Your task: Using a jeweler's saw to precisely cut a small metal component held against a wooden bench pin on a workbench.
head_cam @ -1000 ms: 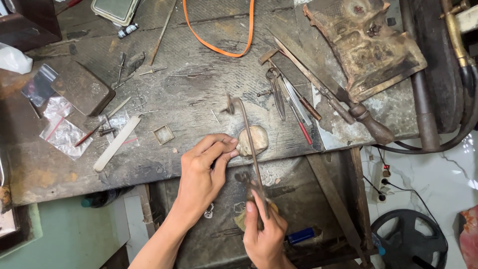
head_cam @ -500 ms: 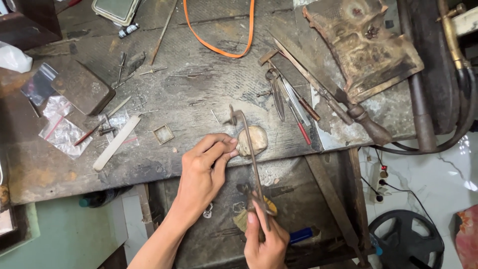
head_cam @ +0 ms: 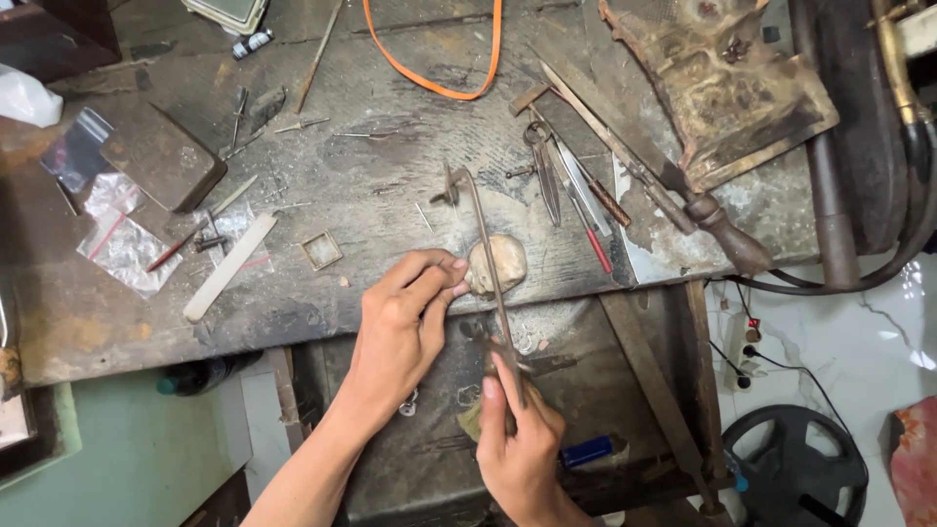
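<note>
My left hand [head_cam: 405, 317] rests at the front edge of the worn workbench [head_cam: 390, 195], its fingertips pinching something small against a pale wooden bench peg [head_cam: 500, 262]. My right hand [head_cam: 522, 439] is below the bench edge, shut on the handle of a metal saw frame [head_cam: 483, 249]. The frame runs up past the peg to its far clamp on the bench top. What the left fingers pinch is too small to make out.
Files, pliers and a wooden-handled tool [head_cam: 625, 185] lie right of the peg. An orange loop [head_cam: 439, 78], a small square frame [head_cam: 321, 250], a flat white stick [head_cam: 229, 266], plastic bags [head_cam: 122, 244] and a dark block [head_cam: 161, 156] sit on the bench. A drawer [head_cam: 586, 390] is open below.
The saw frame has shifted slightly with my right hand along the peg. My left hand stays pinched at the peg.
</note>
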